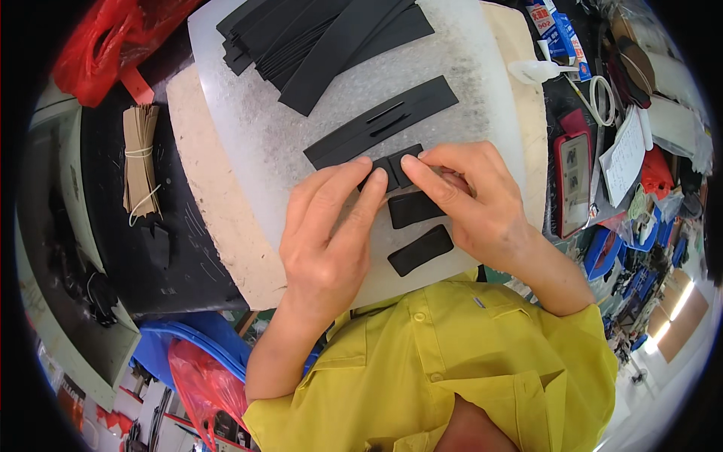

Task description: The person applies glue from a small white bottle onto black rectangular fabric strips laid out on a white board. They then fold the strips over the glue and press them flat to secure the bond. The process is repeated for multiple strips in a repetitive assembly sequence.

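A cluttered workbench carries a translucent white cutting mat (248, 128) laid over a pale board (218, 218), with a dark tabletop showing along the left edge; near the middle of the mat, both hands meet over a small black rectangular piece (398, 167); the left hand (327, 226) lies flat with its index and middle fingertips pressing down on the piece's left end, while the right hand (471, 200) is pinched together on its right end, thumb and forefinger closed on the material; to do this well, the piece wants to be held flat and square to the long slotted black strip (384, 120) just beyond it, the pressure even so the edges do not creep; 2 more rounded black pieces (418, 230) lie apart toward the mat's near edge, below the fingers; a stack of long black strips (316, 38) fans across the far edge of the mat; at the bench's left edge rests a bundle of brown paper slips (140, 154) tied with a rubber band, and at the far left corner a red plastic bag (105, 45); at the right edge a phone in a red case (574, 184) lies face up, beside white paper sheets (623, 158); at the far right corner stands a blue-and-white carton (556, 30), possibly a glue or drink box, the print too small to tell.
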A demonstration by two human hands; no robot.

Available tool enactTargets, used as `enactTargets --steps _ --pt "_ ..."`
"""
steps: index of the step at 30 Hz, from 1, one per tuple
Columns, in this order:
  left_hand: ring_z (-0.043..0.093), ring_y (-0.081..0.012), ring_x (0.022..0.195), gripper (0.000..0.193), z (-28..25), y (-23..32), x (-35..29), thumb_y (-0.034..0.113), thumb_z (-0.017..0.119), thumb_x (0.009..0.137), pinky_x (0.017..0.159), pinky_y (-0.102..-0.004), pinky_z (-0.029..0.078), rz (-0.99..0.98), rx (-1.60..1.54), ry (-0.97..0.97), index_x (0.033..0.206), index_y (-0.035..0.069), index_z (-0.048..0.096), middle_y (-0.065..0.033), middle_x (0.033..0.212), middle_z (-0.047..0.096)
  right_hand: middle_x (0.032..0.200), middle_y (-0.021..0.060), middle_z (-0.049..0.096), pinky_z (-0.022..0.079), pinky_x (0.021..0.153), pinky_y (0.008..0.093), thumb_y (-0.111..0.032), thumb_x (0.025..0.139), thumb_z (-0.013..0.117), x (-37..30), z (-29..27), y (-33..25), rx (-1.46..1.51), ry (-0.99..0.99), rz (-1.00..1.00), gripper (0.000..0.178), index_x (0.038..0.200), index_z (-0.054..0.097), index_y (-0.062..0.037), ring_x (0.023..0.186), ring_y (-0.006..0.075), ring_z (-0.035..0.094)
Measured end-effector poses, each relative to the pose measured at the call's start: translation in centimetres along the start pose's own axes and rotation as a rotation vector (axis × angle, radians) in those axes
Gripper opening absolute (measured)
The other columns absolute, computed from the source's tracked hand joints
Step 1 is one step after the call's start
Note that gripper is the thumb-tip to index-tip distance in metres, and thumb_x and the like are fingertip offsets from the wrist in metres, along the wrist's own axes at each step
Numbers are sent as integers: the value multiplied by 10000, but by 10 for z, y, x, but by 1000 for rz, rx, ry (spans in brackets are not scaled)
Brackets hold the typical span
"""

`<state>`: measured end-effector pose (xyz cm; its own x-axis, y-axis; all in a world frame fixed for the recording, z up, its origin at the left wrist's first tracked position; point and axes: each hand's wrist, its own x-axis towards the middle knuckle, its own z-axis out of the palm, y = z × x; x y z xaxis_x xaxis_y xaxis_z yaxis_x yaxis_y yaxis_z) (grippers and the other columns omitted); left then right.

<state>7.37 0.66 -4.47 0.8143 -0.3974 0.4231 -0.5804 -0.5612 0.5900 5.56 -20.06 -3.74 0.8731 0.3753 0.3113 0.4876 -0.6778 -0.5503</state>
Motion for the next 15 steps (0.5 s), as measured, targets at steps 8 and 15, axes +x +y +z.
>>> enactTargets --steps 8,15 --pt "659 -295 975 326 0 0 -1 -42 757 700 806 -364 555 -10 15 -16 1026 -28 757 -135 1099 694 1120 91 624 520 709 321 80 714 669 1 -1 -3 -44 -27 3 514 1224 674 15 871 255 573" --pt "655 -299 988 336 1 0 -1 -39 750 700 804 -367 556 12 43 -30 1036 -57 743 -138 1101 690 1130 92 626 516 734 333 -8 757 654 2 -1 -1 -101 -46 -40 452 1206 673 34 893 254 570"
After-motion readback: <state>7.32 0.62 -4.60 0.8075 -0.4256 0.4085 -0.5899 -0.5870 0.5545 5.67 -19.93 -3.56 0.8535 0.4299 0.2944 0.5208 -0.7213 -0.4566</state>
